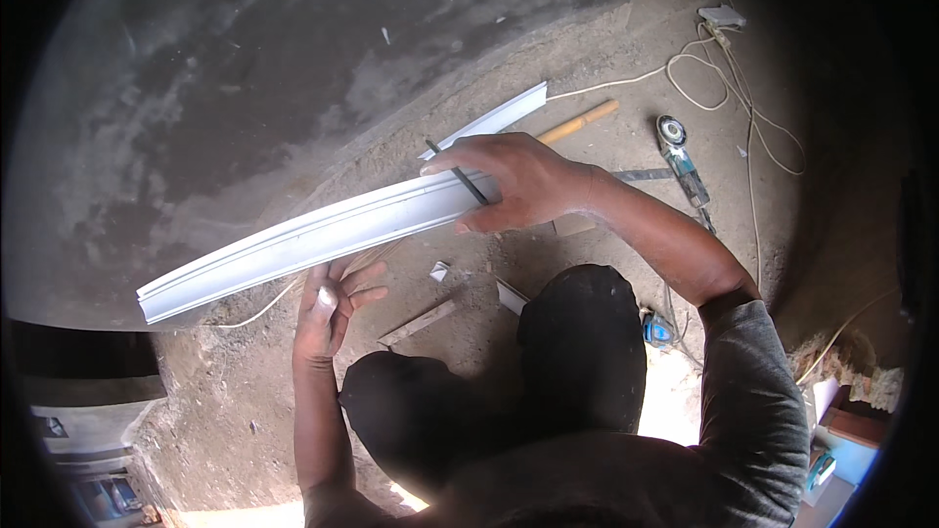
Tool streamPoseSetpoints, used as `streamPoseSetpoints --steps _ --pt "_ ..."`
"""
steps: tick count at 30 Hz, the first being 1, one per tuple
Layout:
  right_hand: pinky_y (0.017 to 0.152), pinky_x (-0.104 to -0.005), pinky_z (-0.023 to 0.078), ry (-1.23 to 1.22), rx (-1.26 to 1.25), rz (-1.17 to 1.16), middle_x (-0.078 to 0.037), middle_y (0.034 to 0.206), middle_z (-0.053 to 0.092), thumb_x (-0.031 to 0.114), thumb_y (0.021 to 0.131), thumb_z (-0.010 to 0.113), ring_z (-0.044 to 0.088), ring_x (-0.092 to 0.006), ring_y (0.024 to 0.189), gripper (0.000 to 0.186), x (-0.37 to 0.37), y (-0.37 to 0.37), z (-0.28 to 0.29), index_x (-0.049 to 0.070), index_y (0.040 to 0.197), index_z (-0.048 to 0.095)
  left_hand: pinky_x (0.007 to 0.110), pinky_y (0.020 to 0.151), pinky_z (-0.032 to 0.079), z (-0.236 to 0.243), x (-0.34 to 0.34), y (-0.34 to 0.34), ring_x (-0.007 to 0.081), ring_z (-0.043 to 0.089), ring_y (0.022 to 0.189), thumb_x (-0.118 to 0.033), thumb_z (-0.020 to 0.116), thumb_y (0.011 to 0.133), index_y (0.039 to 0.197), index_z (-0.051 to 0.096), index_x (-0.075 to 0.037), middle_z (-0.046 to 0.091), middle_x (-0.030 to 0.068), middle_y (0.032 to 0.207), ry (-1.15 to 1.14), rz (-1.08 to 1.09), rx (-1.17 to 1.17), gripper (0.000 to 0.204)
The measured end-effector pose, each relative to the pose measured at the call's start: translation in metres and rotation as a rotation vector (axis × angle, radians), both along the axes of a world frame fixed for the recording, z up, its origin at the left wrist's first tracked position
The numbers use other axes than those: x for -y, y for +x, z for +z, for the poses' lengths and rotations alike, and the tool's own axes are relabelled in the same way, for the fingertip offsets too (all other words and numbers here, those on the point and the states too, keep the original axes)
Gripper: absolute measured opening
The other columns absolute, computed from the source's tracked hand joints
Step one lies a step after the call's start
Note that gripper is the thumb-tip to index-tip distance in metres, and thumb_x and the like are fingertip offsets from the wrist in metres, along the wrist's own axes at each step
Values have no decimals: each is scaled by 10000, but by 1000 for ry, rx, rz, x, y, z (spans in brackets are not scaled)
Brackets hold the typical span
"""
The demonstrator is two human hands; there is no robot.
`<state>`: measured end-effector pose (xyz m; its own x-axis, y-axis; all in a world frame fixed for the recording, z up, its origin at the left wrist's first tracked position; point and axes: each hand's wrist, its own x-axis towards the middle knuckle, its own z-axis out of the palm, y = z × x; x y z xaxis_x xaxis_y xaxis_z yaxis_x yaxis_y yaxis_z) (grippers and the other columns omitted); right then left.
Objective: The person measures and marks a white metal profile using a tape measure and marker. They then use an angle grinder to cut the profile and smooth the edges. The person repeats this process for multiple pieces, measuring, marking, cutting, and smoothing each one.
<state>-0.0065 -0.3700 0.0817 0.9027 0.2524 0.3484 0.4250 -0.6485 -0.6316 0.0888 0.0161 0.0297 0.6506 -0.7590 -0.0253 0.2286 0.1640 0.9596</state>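
Strip [313,237] in right hand [533,176], left hand [323,313] (beneath)

I have the bare right hand [523,181] reaching across to the left, fingers curled above and thumb below in a grip. Its forearm [665,230] angles back to a bent elbow by a grey fabric sleeve [748,381]. My bare left hand [330,313] sits lower, fingers loosely spread, its forearm [323,420] nearly upright.

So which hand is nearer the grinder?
Right. The right hand, gripping the white strip, is left of the grinder; the left hand is farther left, near the strip's lower edge.
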Motion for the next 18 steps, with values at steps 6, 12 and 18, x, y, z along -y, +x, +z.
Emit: streamPoseSetpoints --steps 6,12,18 --pt "1057 -465 546 129 235 -3 -129 1311 716 360 872 880 690 -314 1233 677 -57 86 98 93 1452 656 561 1067 636 143 56 2 440 553 1455 -377 589 1132 1603 392 10 508 268 1589 -358 481 259 641" --pt "1108 -481 524 20 604 -118 -104 1363 705 398 854 920 638 -289 1335 684 -76 105 115 132 1437 679 510 1021 673 178 91 6 349 656 1288 -288 549 1157 1495 434 44 600 204 1373 -290 732 408 487" --pt "1145 -475 500 131 649 -299 -125 1440 670 499 836 935 608 -320 1378 776 -46 109 133 173 1486 664 498 1040 676 199 111 35 373 667 1266 -185 493 1134 1357 481 107 598 242 1323 -458 805 443 367"
